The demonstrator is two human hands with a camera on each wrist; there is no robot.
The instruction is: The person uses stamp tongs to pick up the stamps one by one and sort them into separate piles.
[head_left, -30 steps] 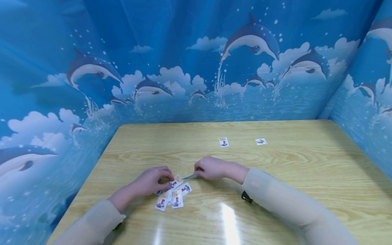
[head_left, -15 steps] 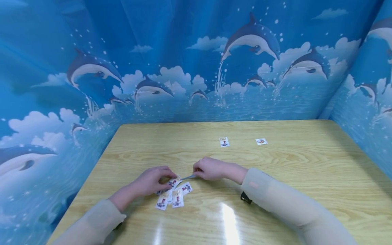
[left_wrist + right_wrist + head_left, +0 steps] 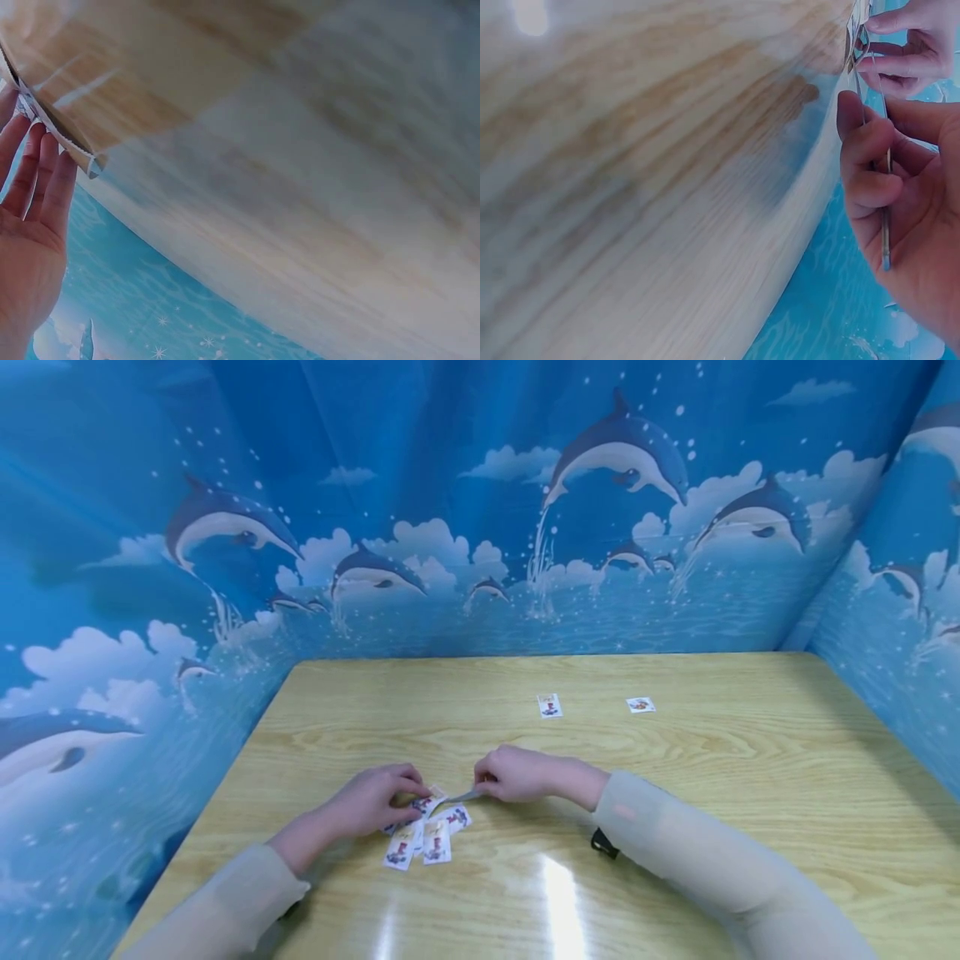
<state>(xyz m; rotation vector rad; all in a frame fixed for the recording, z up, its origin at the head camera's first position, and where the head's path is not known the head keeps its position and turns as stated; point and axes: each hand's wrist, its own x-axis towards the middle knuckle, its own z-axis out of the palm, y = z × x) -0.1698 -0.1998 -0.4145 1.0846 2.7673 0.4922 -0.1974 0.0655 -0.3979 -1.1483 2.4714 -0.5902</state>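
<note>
2 cards (image 3: 549, 706) lie by the far edge of the surface (image 3: 360, 710); I judge the leftward pile (image 3: 437, 841) remains. My right hand (image 3: 513, 774) pinches tweezers (image 3: 886, 244); my left hand's (image 3: 372, 802) grip I can't tell.

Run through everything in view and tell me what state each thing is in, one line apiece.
Left hand: fingertips on the card pile
Right hand: holding metal tweezers
Metal tweezers: tips at the pile; whether gripping, unclear
Card pile: loose, overlapping, printed sides up
Far left card: flat, printed side up
Far right card: flat, turned sideways
Dolphin curtain: hanging behind the table
</note>
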